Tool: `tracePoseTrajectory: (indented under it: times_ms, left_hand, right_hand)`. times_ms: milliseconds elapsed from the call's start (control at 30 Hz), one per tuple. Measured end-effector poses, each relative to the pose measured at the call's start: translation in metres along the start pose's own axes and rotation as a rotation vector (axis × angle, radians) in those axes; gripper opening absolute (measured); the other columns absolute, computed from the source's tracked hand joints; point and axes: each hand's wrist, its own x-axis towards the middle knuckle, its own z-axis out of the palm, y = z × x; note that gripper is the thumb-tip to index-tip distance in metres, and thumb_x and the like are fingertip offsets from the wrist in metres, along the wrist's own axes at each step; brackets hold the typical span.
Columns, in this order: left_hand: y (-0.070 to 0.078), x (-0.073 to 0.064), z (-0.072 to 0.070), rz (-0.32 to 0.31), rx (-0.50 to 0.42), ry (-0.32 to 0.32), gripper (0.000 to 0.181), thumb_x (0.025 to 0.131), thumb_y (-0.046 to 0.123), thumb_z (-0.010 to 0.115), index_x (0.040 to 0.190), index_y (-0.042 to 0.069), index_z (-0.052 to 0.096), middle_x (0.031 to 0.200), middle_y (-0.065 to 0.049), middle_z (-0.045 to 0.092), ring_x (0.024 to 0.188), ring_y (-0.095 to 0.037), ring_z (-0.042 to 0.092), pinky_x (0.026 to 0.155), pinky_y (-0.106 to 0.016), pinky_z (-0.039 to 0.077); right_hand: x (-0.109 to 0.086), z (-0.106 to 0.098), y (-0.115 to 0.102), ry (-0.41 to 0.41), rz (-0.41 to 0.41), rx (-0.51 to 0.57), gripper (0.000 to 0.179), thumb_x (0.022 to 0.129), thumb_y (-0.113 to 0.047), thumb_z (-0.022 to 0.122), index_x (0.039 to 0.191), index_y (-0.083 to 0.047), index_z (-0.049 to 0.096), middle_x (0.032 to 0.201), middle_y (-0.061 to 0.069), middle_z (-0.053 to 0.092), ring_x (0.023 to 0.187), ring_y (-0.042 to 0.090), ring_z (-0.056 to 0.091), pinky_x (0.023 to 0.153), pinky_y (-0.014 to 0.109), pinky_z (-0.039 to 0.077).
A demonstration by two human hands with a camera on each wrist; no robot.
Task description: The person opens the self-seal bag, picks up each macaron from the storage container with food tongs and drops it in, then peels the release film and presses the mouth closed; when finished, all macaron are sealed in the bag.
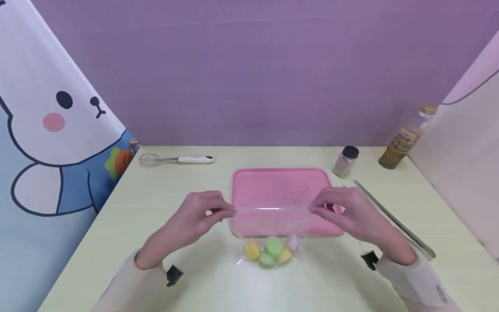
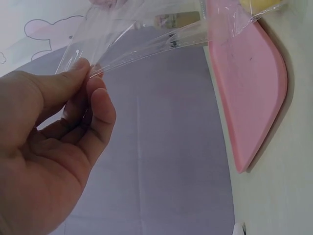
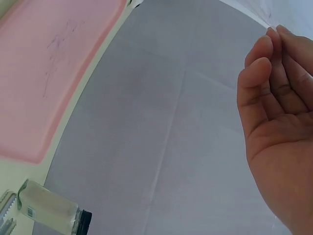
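Note:
Between both hands stretches a clear plastic bag (image 1: 273,223), its top edge pulled taut. Several round macarons, among them a green macaron (image 1: 274,246), a yellow macaron (image 1: 252,250) and a pale purple macaron (image 1: 292,242), lie at the bottom of the bag. My left hand (image 1: 204,214) pinches the bag's upper left corner between thumb and fingertips. The opposite corner is pinched by my right hand (image 1: 348,210). A pink tray (image 1: 280,184) lies on the table behind and partly under the bag. In the left wrist view, the left hand (image 2: 63,112) grips the transparent film.
A whisk (image 1: 175,159) lies at the back left of the table. Behind the right hand stand a black-capped jar (image 1: 345,161) and a corked bottle (image 1: 405,138). Metal tongs (image 1: 397,221) lie along the right side, near the right forearm.

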Motion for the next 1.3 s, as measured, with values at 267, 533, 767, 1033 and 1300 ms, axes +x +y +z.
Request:
tracePoseTrajectory:
  times_ms: [267, 533, 767, 1033, 1300]
  left_hand:
    - [0.012, -0.011, -0.009, 0.068, -0.008, 0.022, 0.013, 0.090, 0.003, 0.075, 0.097, 0.013, 0.080, 0.079, 0.017, 0.063, 0.064, -0.004, 0.052, 0.053, -0.021, 0.043]
    - [0.021, -0.018, -0.032, 0.069, 0.053, 0.047, 0.019, 0.093, 0.002, 0.071, 0.103, 0.018, 0.078, 0.085, 0.017, 0.065, 0.065, -0.003, 0.053, 0.055, -0.020, 0.044]
    - [0.022, -0.028, -0.061, 0.063, 0.115, 0.024, 0.029, 0.092, -0.002, 0.071, 0.108, 0.021, 0.077, 0.089, 0.018, 0.067, 0.070, -0.003, 0.057, 0.059, -0.018, 0.046]
    - [0.013, -0.047, -0.092, 0.062, 0.150, -0.061, 0.038, 0.089, -0.005, 0.072, 0.107, 0.028, 0.076, 0.090, 0.020, 0.066, 0.074, -0.003, 0.059, 0.064, -0.018, 0.046]
    - [-0.009, -0.063, -0.121, 0.071, 0.163, -0.098, 0.045, 0.085, -0.012, 0.073, 0.102, 0.030, 0.075, 0.091, 0.017, 0.068, 0.077, -0.003, 0.061, 0.067, -0.017, 0.047]
  right_hand:
    - [0.001, -0.005, -0.012, 0.000, -0.023, 0.063, 0.033, 0.082, 0.007, 0.077, 0.094, -0.023, 0.075, 0.087, -0.014, 0.071, 0.069, 0.000, 0.056, 0.058, 0.019, 0.044]
    - [0.019, -0.001, -0.025, 0.035, -0.071, 0.138, 0.033, 0.083, 0.007, 0.077, 0.095, -0.024, 0.075, 0.088, -0.013, 0.071, 0.068, 0.001, 0.056, 0.057, 0.016, 0.042]
    - [0.038, 0.017, -0.033, 0.057, -0.153, 0.201, 0.024, 0.085, 0.005, 0.075, 0.094, -0.017, 0.076, 0.087, -0.008, 0.072, 0.072, 0.004, 0.062, 0.063, 0.018, 0.049]
    - [0.056, 0.043, -0.041, -0.033, -0.128, 0.251, 0.014, 0.091, -0.003, 0.075, 0.095, -0.016, 0.078, 0.087, -0.009, 0.072, 0.069, 0.002, 0.058, 0.056, 0.022, 0.047]
    - [0.080, 0.076, -0.041, -0.084, -0.146, 0.247, 0.004, 0.093, -0.010, 0.074, 0.094, -0.011, 0.078, 0.087, -0.009, 0.072, 0.070, -0.001, 0.059, 0.063, 0.019, 0.052]
